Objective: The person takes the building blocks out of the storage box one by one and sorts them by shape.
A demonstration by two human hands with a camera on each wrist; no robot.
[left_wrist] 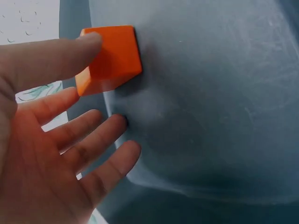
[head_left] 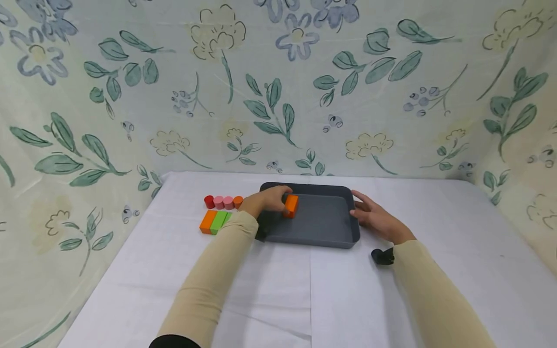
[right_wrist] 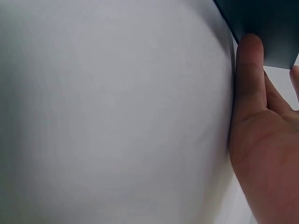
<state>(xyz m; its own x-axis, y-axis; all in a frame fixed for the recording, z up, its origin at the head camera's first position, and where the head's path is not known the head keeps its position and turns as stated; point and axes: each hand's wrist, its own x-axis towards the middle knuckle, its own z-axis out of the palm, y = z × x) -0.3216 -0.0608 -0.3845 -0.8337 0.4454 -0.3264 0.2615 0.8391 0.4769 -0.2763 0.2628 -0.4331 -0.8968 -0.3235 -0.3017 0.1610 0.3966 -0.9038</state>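
My left hand (head_left: 269, 199) reaches over the left part of a dark grey baking tray (head_left: 326, 220). Its thumb and index finger pinch an orange block (head_left: 291, 207) inside that tray. In the left wrist view the thumb lies on the orange block (left_wrist: 114, 51), the index fingertip meets its lower edge, and the other fingers spread apart. Whether the block rests on the tray floor I cannot tell. At the tray's right end is my right hand (head_left: 376, 220), with fairly straight fingers against the outer wall. In the right wrist view the thumb touches the tray wall (right_wrist: 266, 28).
Left of the tray stands a row of small cylinders: a red one (head_left: 209, 202), two pink ones (head_left: 224, 203) and an orange one (head_left: 237, 201). In front of them sit another orange block (head_left: 208, 222) and green blocks (head_left: 219, 223), partly behind my left forearm. A white cloth (head_left: 278, 299) covers the table.
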